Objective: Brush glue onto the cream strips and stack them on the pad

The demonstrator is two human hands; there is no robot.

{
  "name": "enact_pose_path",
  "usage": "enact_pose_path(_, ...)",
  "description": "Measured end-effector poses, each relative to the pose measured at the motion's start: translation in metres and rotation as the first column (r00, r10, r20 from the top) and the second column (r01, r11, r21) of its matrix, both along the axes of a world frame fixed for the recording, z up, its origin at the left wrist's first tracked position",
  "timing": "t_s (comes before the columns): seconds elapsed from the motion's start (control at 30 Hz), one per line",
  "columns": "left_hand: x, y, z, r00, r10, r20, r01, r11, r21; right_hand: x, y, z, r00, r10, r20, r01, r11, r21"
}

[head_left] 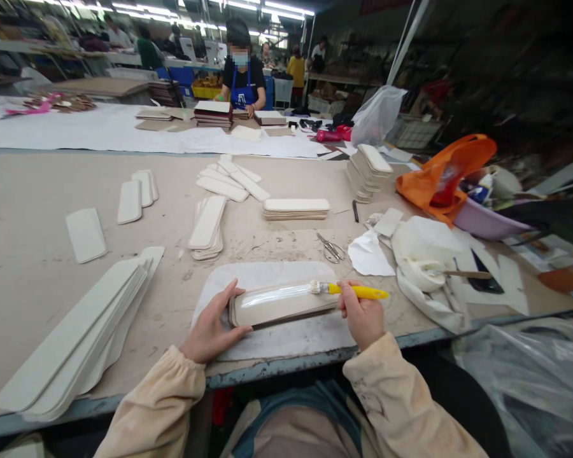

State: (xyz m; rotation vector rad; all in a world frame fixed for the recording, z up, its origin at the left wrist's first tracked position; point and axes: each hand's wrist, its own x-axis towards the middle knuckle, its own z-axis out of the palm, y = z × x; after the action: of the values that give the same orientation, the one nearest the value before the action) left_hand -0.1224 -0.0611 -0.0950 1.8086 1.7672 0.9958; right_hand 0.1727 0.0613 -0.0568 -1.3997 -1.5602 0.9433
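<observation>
In front of me lies a stack of long, cream-coloured panels with rounded corners [267, 310], resting on a white sheet [286, 340]. My left hand [212, 327] grips the left end of the stack, thumb on the near side and fingers on the far side. A yellow-handled paintbrush [363, 291] is held in my right hand [364, 315] over the stack's right part. Its pale bristles touch the top panel near the far edge. A wet, shiny streak runs along that panel leftward from the bristles.
Long panels [76, 337] lie fanned at left, and smaller stacks [296, 208] stand farther back. Scissors [332, 248] lie beyond the sheet. At right are a white bag with a wooden stick [424, 254], a phone [486, 272] and a purple basin [487, 219]. A co-worker [242, 76] stands opposite.
</observation>
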Motion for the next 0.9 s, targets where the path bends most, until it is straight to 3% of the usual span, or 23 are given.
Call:
enact_pose_path(0.17,-0.001,0.001,-0.001,1.0,0.001,-0.007,-0.001,1.0,0.0,0.026,0.007,-0.003,0.988,-0.109,0.108,0.096,0.988,0.118)
enact_pose_path(0.27,-0.001,0.001,-0.001,1.0,0.002,0.001,-0.002,1.0,0.003,0.024,0.002,0.001,0.99,-0.132,0.055,0.124,0.984,0.13)
enact_pose_path(0.37,0.0,0.001,0.0,1.0,-0.006,0.006,0.006,1.0,0.005,0.001,-0.009,0.008,0.984,-0.065,-0.167,0.067,0.998,0.007)
enact_pose_path(0.53,0.001,0.0,0.0,0.999,-0.024,0.03,0.023,0.999,0.032,-0.058,-0.033,0.012,0.906,0.102,-0.411,-0.188,0.966,-0.177)
enact_pose_path(0.7,0.0,0.001,-0.001,0.999,-0.039,0.019,0.038,0.998,0.055,-0.096,-0.045,0.002,0.881,0.19,-0.434,-0.315,0.92,-0.236)
enact_pose_path(0.9,-0.001,0.0,-0.004,0.999,-0.037,0.014,0.036,0.998,0.044,-0.099,-0.05,-0.006,0.91,0.219,-0.351,-0.324,0.905,-0.277)
